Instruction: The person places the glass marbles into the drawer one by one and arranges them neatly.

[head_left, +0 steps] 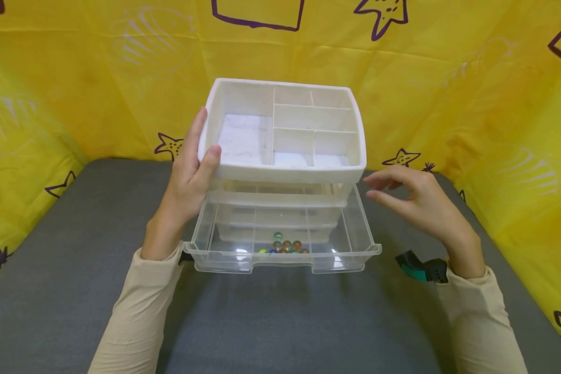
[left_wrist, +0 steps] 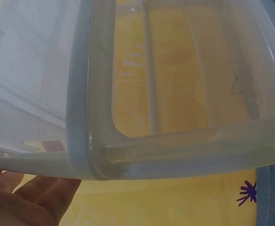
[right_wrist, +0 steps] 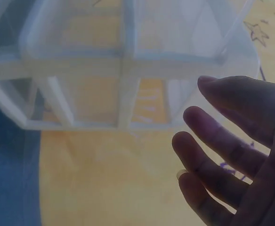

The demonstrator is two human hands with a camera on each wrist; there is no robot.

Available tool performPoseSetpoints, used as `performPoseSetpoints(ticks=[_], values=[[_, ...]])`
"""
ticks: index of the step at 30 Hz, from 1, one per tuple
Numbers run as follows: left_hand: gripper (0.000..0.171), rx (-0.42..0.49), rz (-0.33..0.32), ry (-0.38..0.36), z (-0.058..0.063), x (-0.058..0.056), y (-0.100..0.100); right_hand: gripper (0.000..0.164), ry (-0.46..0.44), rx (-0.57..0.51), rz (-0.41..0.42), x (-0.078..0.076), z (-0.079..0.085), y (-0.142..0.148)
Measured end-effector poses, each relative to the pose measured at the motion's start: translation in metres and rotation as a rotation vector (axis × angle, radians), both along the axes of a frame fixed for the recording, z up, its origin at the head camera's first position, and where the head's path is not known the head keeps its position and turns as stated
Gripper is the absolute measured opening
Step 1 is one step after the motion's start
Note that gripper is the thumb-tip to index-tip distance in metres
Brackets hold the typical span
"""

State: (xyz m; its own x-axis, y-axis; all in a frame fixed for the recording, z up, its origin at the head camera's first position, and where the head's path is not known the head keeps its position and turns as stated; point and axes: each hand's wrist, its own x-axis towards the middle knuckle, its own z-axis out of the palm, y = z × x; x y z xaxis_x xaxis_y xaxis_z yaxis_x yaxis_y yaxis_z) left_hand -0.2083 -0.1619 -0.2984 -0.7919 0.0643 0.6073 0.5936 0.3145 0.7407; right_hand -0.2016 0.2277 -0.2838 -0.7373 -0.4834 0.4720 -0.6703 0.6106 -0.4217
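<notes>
A white plastic drawer organizer (head_left: 282, 174) stands in the middle of the head view, its top tray split into several compartments. Its clear bottom drawer (head_left: 224, 262) is pulled out toward me, with several glass marbles (head_left: 287, 246) gathered near the drawer's front wall. My left hand (head_left: 187, 176) grips the organizer's upper left side, thumb at the tray's front corner and fingers along the side wall. To the right, my right hand (head_left: 418, 200) hovers beside the organizer with its fingers loosely bent and apart from it. The right wrist view shows nothing in that hand.
A dark grey table (head_left: 280, 322) lies under the organizer. Yellow cloth (head_left: 285, 52) with purple and white sea drawings hangs behind and along both sides. A black and green strap (head_left: 421, 270) sticks out at the right wrist.
</notes>
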Motion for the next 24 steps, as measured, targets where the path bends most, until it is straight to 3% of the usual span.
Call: performPoseSetpoints(ticks=[13, 24], values=[[0.062, 0.005, -0.011, 0.000, 0.000, 0.000, 0.000, 0.020, -0.091, 0.020, -0.117, -0.017, -0.020, 0.022], [0.062, 0.005, -0.012, 0.009, 0.000, 0.000, 0.000, 0.023, -0.125, 0.043, -0.194, -0.026, -0.036, 0.037]])
